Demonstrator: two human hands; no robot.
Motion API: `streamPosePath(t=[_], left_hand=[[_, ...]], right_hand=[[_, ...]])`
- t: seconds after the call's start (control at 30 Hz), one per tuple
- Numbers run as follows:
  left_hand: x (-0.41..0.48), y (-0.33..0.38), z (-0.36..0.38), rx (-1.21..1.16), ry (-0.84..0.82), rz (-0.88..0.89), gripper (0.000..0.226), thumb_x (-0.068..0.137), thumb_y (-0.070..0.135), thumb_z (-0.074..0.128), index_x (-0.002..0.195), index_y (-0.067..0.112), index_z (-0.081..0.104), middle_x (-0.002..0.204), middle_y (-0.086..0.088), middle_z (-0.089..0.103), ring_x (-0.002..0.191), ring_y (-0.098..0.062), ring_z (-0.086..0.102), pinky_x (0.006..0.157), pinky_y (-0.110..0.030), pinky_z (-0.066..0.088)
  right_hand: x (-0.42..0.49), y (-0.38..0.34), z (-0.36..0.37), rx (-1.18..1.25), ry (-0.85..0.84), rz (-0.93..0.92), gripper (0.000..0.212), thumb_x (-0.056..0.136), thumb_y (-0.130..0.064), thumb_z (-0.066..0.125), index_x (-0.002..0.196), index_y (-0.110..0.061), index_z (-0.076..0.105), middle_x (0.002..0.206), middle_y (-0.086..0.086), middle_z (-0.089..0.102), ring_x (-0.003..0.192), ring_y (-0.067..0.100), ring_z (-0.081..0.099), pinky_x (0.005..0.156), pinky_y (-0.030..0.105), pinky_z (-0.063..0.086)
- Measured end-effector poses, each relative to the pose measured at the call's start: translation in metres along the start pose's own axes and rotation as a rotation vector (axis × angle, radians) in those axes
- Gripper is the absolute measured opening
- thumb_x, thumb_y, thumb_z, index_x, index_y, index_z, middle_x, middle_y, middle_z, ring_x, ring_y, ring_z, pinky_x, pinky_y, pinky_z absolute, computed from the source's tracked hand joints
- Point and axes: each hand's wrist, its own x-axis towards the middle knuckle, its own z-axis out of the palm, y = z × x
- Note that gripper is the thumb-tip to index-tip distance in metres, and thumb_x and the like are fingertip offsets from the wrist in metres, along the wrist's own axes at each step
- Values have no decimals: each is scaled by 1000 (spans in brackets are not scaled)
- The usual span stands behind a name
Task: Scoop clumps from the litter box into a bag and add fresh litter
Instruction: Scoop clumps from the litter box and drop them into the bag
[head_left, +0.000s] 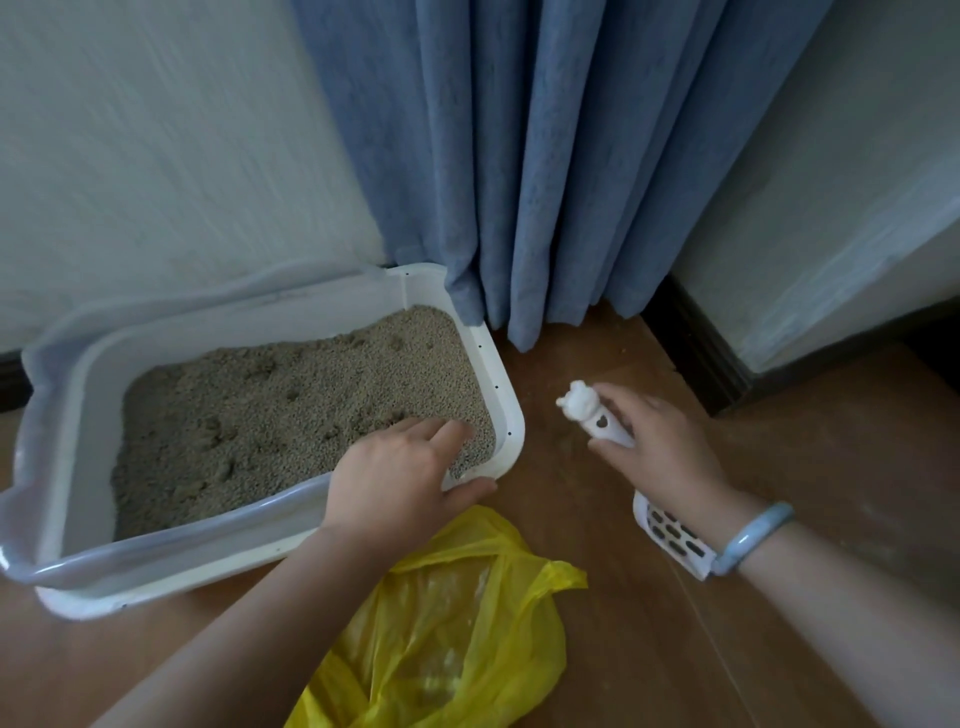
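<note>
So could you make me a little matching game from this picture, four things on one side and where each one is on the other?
Things:
1. scoop
2. bag
3. curtain
4. bracelet

Places:
A. hanging in the corner behind the litter box
B. on the right wrist
C. held in the right hand
D. lying on the floor near the left hand

Pairs: 1-C, 2-D, 3-A, 4-B
</note>
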Motion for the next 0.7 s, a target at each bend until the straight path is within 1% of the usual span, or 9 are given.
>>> streamPosePath(t=[0.07,0.13,0.2,0.3,0.4,0.5,0.57,0.63,0.7], left_hand=[[-1,1,-3,-12,-8,0,49,75,69,43,97,30,62,77,14,65,71,-12,64,49,-25,43],[-3,3,-8,-41,-25,3,51,76,71,41,99,30,62,79,14,65,72,-12,63,51,-24,41],[-4,5,-16,-119,-64,-50,55,78,74,35,105,33,59,88,15,65,79,-10,63,58,-25,41],[-6,5,-28,-326,-104,-201,64,74,78,28,112,36,58,99,19,64,89,-4,60,71,-26,45],[-8,2,-43,-711,-150,-330,60,71,78,39,104,34,64,96,19,68,92,1,61,83,-31,50],[-12,-10,-64,-1034,-230,-454,42,75,66,57,94,31,68,87,6,72,81,-12,67,81,-40,54],[-13,-26,-79,-1037,-261,-467,28,80,55,63,92,30,70,86,1,73,80,-21,68,77,-39,53],[-15,-45,-91,-971,-272,-477,17,81,44,68,92,30,71,84,4,73,77,-14,68,75,-34,53],[-17,-65,-101,-911,-278,-489,11,82,38,69,90,33,71,81,7,73,71,-9,66,69,-30,52]], right_hand=[[3,-12,-20,83,22,15,61,77,-25,72,131,-34,47,100,-7,63,89,14,61,77,36,51],[6,-30,-35,216,30,27,61,75,-24,75,129,-36,49,89,-16,62,77,1,61,74,26,51],[10,-53,-43,339,41,38,58,73,-24,77,123,-38,53,85,-16,62,73,-2,61,70,19,50],[19,-89,-40,552,27,66,54,71,-25,79,117,-38,55,88,-8,68,78,4,65,74,29,55],[30,-123,-27,728,4,101,54,68,-31,80,115,-36,54,91,-2,70,83,14,69,78,45,57],[34,-155,-14,752,-21,110,52,71,-30,79,114,-32,50,94,-1,68,83,15,67,72,40,57],[35,-174,-7,755,-31,114,54,71,-29,79,116,-26,48,93,-2,67,83,14,67,60,29,54],[36,-192,0,791,-33,131,54,73,-27,78,116,-24,45,93,-1,66,78,13,67,51,20,50],[37,-210,5,847,-28,154,56,75,-24,78,117,-25,41,97,1,63,75,14,68,50,22,52]])
